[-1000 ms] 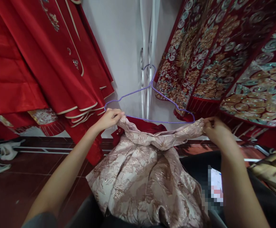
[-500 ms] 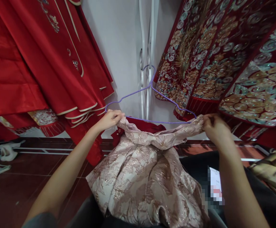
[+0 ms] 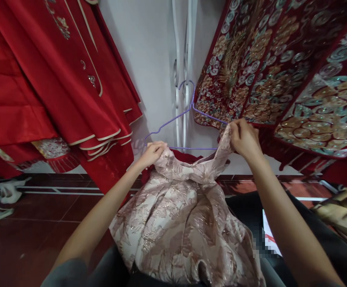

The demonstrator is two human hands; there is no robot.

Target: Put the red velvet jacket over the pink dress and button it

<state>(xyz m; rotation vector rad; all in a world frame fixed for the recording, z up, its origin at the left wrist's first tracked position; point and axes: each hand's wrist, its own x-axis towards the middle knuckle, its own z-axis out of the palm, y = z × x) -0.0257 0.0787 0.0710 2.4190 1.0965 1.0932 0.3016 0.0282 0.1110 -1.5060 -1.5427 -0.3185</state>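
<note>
A pink brocade dress [image 3: 182, 215] with metallic floral patterning spreads across my lap, its neckline band raised toward a thin purple hanger [image 3: 173, 118]. My left hand [image 3: 153, 154] is closed on the left end of the band, close to the hanger's left corner. Higher up, my right hand [image 3: 245, 138] pinches the band's other end, which covers the hanger's right corner from my view. The hanger's hook is up by white vertical rails; I cannot tell whether it hangs from them.
Red garments [image 3: 92, 91] hang at the left and a sequinned dark red garment [image 3: 260, 71] at the right. White shoes [image 3: 12, 191] lie near a low white rail [image 3: 66, 190] on the tiled floor. Golden fabric [image 3: 341, 217] lies at the right; black material covers the lower right.
My right hand has moved up and left, lifting its end of the band over the hanger's right corner. My left hand has shifted slightly right. The hanger has tilted, its right side higher.
</note>
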